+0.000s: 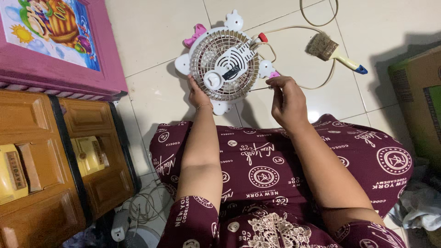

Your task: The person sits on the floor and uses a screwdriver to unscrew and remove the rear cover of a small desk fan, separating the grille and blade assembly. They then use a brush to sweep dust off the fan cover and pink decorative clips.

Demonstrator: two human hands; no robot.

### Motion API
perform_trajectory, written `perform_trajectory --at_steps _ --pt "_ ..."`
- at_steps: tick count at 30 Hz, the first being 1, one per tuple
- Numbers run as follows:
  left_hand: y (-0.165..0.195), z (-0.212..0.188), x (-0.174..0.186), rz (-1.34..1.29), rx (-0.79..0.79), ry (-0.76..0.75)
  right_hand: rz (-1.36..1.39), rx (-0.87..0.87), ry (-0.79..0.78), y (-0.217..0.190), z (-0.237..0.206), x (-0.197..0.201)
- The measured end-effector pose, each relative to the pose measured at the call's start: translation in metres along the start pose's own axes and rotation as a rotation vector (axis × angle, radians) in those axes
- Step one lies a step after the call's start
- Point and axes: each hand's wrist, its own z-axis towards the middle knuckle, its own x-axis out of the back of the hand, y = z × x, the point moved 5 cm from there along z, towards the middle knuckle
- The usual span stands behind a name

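A small white table fan (225, 62) with a round grille, ear-shaped knobs and a pink bow lies on the tiled floor in front of my lap. My left hand (197, 94) grips the lower left rim of the grille. My right hand (287, 101) is closed on a thin tool, apparently a screwdriver with a pink end (274, 75), whose tip points at the fan's right side. A red-tipped part (262, 37) sticks out at the fan's upper right.
A paintbrush (333, 51) with a cream handle and blue tip lies right of the fan, over a beige cord (317, 23). A pink cabinet (59, 64) and wooden drawers (55, 174) stand left. A cardboard box (420, 101) is at right. Cables (147, 206) lie near my knee.
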Motion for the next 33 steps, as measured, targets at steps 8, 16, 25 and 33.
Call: perform_trajectory --at_steps 8,16,25,33 --pt "-0.0008 0.0005 0.0006 0.030 0.008 0.022 -0.003 -0.003 -0.006 0.0027 -0.0010 -0.0029" --pt "-0.0002 -0.0017 0.0003 -0.007 0.019 0.017 0.003 -0.003 -0.002 0.0035 -0.0012 -0.0048" --pt "0.0006 -0.0016 -0.0006 0.002 0.004 0.007 -0.003 0.003 -0.007 0.0031 -0.0003 -0.0049" --pt "0.0007 -0.0016 -0.0017 -0.049 -0.009 -0.011 0.000 -0.003 -0.010 0.0021 -0.0003 -0.0050"
